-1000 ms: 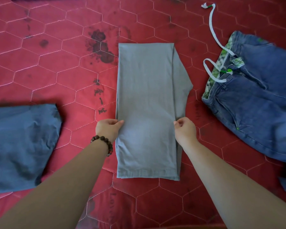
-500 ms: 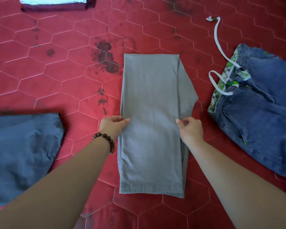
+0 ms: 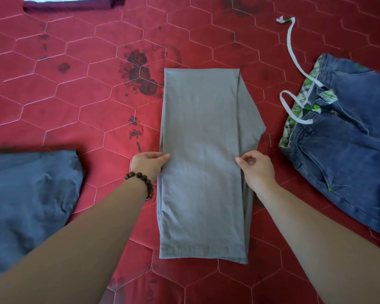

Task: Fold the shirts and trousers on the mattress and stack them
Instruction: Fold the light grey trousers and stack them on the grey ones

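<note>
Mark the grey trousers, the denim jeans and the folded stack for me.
grey trousers (image 3: 202,163): head view, middle of the top layer.
denim jeans (image 3: 349,154): head view, upper leg panel.
folded stack (image 3: 70,4): head view, maroon bottom garment.

On the red quilted mattress, the folded grey trousers lie centre, blue denim jeans right, dark blue garment left, folded stack behind.
</note>
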{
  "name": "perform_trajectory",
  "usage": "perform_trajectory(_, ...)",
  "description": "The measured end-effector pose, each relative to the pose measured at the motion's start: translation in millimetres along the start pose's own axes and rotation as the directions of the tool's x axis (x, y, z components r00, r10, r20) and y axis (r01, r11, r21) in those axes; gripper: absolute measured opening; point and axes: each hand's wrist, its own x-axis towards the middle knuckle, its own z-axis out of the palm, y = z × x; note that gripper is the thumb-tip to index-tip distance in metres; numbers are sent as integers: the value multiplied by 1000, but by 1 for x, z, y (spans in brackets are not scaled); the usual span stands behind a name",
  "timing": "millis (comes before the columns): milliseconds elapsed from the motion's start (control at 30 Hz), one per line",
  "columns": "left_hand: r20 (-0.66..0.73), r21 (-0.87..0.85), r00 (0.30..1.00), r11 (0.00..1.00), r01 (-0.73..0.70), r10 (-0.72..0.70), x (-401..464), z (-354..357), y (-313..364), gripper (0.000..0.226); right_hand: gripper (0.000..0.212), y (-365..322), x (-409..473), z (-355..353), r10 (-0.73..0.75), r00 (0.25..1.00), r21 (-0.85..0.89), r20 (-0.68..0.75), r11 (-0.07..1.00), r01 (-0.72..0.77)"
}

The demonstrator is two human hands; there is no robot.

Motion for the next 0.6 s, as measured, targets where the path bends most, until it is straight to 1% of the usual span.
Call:
perform_trajectory(133,1,-4,1000,1000,1,-1,0,0,-1,8,13,-5,-2,1,14,1000,28,2,1000,-14)
perform_trajectory(233,-12,5,1000,1000,6,-6,1,1,-1,9,14,-14,0,3,78,997,73,14,994,-79)
perform_trajectory(300,-18,9,1000,1000,3,-3,2,1,-1,9,13,-21,4,4,124,992,99,-4,987,-123)
perform_trajectory(433,-25,-4,1000,1000,-2,2,1,2,-1,7,26,-25,13,8,205,979,143,-12,969,-201)
perform_trajectory(500,-31,-14,1000,1000,-5,4,0,2,0,8,24,-25,15,8,232,973,131,-10,965,-229)
perform_trajectory(600,-27,0,1000,1000,-11,11,-1,3,1,10,12,-29,16,7,252,968,28,-12,967,-252)
